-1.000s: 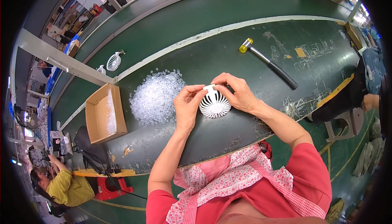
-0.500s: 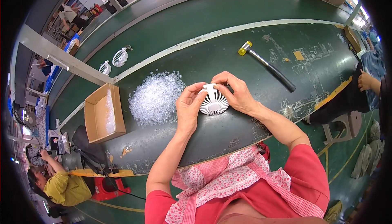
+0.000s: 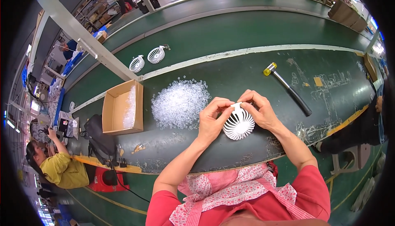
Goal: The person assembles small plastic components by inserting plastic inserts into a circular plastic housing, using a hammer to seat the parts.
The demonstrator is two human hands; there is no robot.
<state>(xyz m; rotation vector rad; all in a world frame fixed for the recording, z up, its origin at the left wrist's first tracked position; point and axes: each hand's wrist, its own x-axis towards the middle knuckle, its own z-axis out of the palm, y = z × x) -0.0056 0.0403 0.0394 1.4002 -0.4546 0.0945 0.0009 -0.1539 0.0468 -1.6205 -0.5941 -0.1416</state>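
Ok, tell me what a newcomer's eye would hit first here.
Probably the glittering heap of clear plastic bits on the dark bench, left of the left hand. Next, the white cage held by that hand and the right hand, then the yellow-headed hammer farther right.

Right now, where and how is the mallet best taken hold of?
Probably by the black handle of the mallet, from the near right side, with the right hand once free: it lies on the bench, grip end nearer, yellow-capped head pointing away.
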